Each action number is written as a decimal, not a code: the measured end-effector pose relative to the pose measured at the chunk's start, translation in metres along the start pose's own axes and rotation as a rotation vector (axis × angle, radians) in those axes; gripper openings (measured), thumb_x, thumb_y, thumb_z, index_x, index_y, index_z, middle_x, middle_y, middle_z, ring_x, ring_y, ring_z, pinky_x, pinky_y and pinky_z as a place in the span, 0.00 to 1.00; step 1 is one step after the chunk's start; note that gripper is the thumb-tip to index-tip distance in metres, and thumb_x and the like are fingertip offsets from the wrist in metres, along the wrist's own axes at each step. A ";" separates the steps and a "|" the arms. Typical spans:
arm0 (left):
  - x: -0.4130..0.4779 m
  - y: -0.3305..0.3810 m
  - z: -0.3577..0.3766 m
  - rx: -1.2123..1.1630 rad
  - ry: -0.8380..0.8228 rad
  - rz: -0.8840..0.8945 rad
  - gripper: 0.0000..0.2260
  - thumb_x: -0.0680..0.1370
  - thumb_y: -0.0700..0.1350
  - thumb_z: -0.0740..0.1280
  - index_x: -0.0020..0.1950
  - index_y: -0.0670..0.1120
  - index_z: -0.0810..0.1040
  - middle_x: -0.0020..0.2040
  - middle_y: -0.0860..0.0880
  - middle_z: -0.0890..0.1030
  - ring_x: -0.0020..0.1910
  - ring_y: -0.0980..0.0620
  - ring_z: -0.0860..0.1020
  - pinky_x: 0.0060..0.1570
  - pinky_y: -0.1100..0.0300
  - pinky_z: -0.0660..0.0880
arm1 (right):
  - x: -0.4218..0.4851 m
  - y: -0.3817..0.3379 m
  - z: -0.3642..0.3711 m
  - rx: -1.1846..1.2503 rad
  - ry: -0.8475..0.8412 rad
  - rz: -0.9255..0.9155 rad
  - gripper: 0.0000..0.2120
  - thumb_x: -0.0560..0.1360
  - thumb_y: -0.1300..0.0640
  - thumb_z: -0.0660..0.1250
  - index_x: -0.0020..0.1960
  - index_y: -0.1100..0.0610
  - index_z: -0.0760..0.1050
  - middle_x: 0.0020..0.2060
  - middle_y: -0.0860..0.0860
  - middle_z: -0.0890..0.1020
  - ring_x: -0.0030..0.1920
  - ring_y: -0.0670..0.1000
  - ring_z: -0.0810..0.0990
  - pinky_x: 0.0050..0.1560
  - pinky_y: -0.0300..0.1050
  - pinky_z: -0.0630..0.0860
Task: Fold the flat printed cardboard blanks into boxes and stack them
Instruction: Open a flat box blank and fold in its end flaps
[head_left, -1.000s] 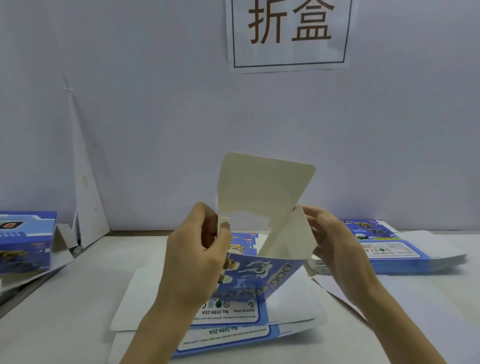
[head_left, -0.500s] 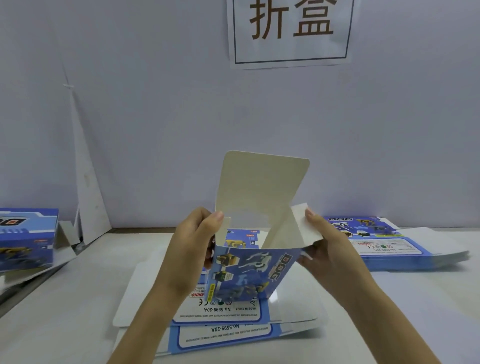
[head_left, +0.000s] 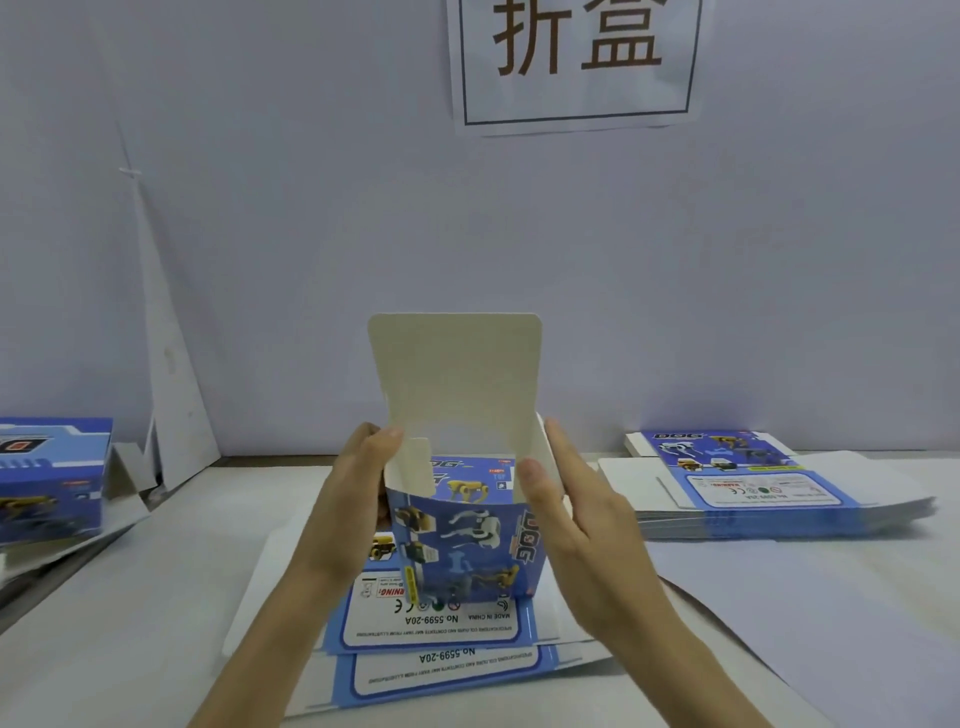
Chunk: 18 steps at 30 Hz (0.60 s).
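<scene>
Box (head_left: 462, 545) is half formed and held upright between both hands, just above the pile of flat blanks (head_left: 441, 670) on the desk (head_left: 156, 597). The left hand (head_left: 348, 509) grasps the left wall, fingers curled round its edge, with a fingertip at the small side flap (head_left: 415, 467), which is bent inward. The right hand (head_left: 576, 519) lies with straight fingers pressed flat against the right wall, clasping nothing. The tall lid flap (head_left: 457, 374) stands up at the back, not yet folded.

The likeliest slip, in my judgement, is one of order. If the lid comes down before the right-side flap is tucked in, that flap will jam or crease. It is hidden behind the right hand, so I cannot tell how it lies.

An uneven squeeze from the two hands could skew the walls out of square, and the lid's tongue would then buckle against the front wall. The card looks thin, so a hard push from the flat right hand could dent the printed side.

The bottom is out of sight. If it is not locked, pressing the lid shut could spring it open. Setting the box down carelessly could also drag the top blank askew.
</scene>
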<state>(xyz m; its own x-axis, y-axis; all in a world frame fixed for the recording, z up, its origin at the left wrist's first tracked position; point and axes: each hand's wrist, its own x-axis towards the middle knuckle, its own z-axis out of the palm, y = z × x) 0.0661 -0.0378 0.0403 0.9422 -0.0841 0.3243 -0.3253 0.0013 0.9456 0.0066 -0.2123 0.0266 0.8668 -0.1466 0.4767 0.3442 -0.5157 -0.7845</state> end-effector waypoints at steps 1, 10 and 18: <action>0.002 0.001 -0.003 -0.034 -0.014 -0.023 0.17 0.78 0.56 0.59 0.40 0.42 0.65 0.26 0.52 0.66 0.24 0.56 0.67 0.24 0.68 0.68 | 0.001 -0.001 -0.002 0.030 -0.029 0.021 0.36 0.70 0.32 0.50 0.76 0.42 0.56 0.71 0.34 0.63 0.64 0.25 0.61 0.63 0.23 0.61; 0.007 -0.004 -0.023 -0.271 -0.240 -0.140 0.16 0.73 0.53 0.64 0.44 0.40 0.78 0.37 0.41 0.70 0.30 0.48 0.72 0.28 0.57 0.76 | 0.014 0.009 -0.029 -0.019 0.105 0.044 0.17 0.82 0.54 0.54 0.67 0.50 0.74 0.55 0.40 0.80 0.52 0.42 0.77 0.48 0.25 0.71; 0.008 -0.028 -0.034 -0.398 -0.426 -0.358 0.18 0.75 0.51 0.60 0.31 0.45 0.81 0.28 0.47 0.70 0.26 0.52 0.73 0.27 0.60 0.76 | 0.020 0.016 -0.019 0.234 -0.114 0.172 0.23 0.81 0.47 0.53 0.36 0.31 0.80 0.36 0.33 0.83 0.42 0.31 0.80 0.46 0.34 0.75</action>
<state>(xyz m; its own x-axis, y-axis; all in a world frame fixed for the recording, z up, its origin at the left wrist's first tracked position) 0.0851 -0.0050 0.0175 0.8459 -0.5326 0.0286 0.1312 0.2596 0.9568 0.0224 -0.2389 0.0310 0.9498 -0.1130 0.2919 0.2511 -0.2816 -0.9261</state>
